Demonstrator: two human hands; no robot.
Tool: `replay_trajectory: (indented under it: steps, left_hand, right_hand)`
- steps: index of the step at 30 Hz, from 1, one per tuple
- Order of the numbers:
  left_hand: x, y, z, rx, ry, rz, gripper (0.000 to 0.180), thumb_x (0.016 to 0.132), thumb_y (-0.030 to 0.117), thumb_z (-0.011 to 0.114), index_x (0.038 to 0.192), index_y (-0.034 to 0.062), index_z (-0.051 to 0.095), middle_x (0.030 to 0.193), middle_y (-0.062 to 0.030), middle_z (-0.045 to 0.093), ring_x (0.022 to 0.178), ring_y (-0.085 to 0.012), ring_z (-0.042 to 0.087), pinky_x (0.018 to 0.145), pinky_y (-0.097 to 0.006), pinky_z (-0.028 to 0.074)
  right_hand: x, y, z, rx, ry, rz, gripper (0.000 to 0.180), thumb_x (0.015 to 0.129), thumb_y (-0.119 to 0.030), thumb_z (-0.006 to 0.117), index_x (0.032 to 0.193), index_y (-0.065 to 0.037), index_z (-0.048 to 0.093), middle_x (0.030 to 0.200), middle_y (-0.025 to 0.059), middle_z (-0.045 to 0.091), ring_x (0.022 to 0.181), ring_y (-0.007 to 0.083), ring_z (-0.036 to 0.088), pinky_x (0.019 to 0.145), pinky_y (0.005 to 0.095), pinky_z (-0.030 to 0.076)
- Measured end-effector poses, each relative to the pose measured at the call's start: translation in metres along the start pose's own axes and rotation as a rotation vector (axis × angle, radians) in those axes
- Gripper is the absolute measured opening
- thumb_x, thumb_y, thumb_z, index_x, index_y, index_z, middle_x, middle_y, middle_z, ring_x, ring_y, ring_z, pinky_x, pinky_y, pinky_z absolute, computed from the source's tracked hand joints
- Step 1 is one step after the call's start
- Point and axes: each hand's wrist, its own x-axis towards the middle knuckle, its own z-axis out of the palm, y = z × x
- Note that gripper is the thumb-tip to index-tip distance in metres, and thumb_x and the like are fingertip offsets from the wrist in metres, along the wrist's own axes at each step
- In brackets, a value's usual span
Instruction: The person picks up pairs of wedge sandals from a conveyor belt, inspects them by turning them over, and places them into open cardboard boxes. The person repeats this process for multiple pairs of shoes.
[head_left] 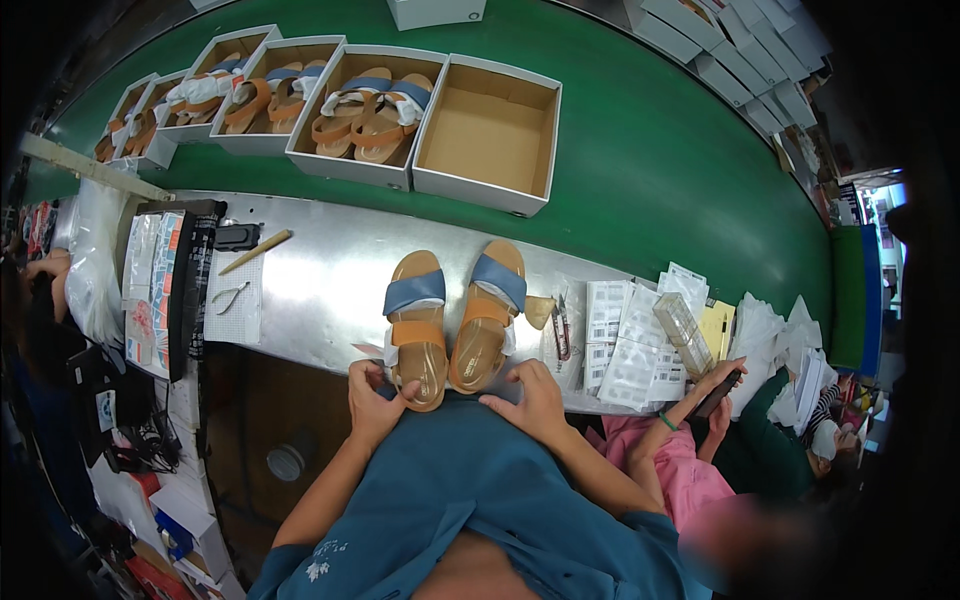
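Two tan sandals with blue front straps lie side by side at the metal table's near edge, toes pointing away from me. White paper is tucked around their straps. My left hand [374,402] is beside the heel of the left sandal [416,300]; its thumb reaches that heel, with thumb and forefinger apart and the other fingers curled. Right of the other sandal [497,272], my right hand [532,402] hovers with thumb and forefinger spread, holding nothing. Behind them, on a green surface, an open white box [487,125] has a bare brown inside.
Several boxes of sandals, including this box [298,168], run leftward along the green belt [640,150]. Pliers [232,295] and a wooden stick [257,250] lie left; label sheets [632,345] and pens [562,330] lie right. A co-worker's hand [722,375] holds a dark phone-like object.
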Motion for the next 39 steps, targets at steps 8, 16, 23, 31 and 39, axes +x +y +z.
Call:
replay_trajectory:
  steps: [8, 16, 23, 31, 39]
  left_hand:
    - [0.034, 0.005, 0.038, -0.443, -0.152, -0.366, 0.042, 0.102, 0.035, 0.049, 0.117, -0.0042, 0.053, 0.104, -0.0112, 0.061, 0.096, -0.0155, 0.056, 0.086, -0.031, 0.045]
    - [0.046, 0.046, 0.007, -0.622, -0.110, -0.035, 0.030, 0.099, 0.016, 0.052, 0.123, -0.0016, 0.052, 0.114, -0.0104, 0.061, 0.108, -0.0172, 0.057, 0.092, -0.032, 0.045]
    - [0.029, 0.071, -0.028, -0.555, -0.218, 0.123, 0.030, 0.092, 0.012, 0.058, 0.118, -0.0003, 0.053, 0.110, -0.0111, 0.061, 0.101, -0.0186, 0.059, 0.087, -0.033, 0.048]
    - [0.028, 0.096, -0.044, -1.247, -0.409, -0.291, 0.057, 0.094, 0.042, 0.053, 0.137, 0.0053, 0.043, 0.129, -0.0173, 0.052, 0.110, -0.0279, 0.060, 0.092, -0.042, 0.051]
    - [0.024, 0.101, -0.044, -1.924, -0.832, -0.568, 0.088, 0.088, 0.066, 0.050, 0.151, 0.0099, 0.026, 0.144, -0.0307, 0.036, 0.111, -0.0424, 0.059, 0.088, -0.057, 0.054]
  right_hand:
    - [0.044, 0.014, 0.066, 0.553, 0.114, 0.515, 0.052, 0.098, -0.038, 0.054, 0.126, 0.005, 0.046, 0.108, 0.0212, 0.060, 0.102, 0.0294, 0.059, 0.086, 0.0377, 0.047]
    - [0.049, -0.013, 0.014, 0.458, 0.215, 0.105, 0.037, 0.101, -0.020, 0.046, 0.129, 0.005, 0.044, 0.115, 0.0185, 0.059, 0.109, 0.0272, 0.057, 0.094, 0.0362, 0.044]
    - [0.051, -0.049, -0.030, 0.240, 0.375, -0.255, 0.045, 0.091, -0.035, 0.059, 0.118, 0.001, 0.052, 0.110, 0.0202, 0.054, 0.098, 0.0374, 0.053, 0.084, 0.0440, 0.044]
    - [0.007, -0.032, -0.039, 1.182, 0.017, 0.153, 0.048, 0.095, -0.036, 0.053, 0.128, 0.000, 0.049, 0.120, 0.0184, 0.054, 0.105, 0.0324, 0.057, 0.089, 0.0399, 0.048]
    - [0.022, -0.045, -0.028, 2.153, -0.531, 0.359, 0.083, 0.089, -0.061, 0.052, 0.146, -0.005, 0.034, 0.137, 0.0317, 0.040, 0.120, 0.0440, 0.052, 0.096, 0.0630, 0.046]
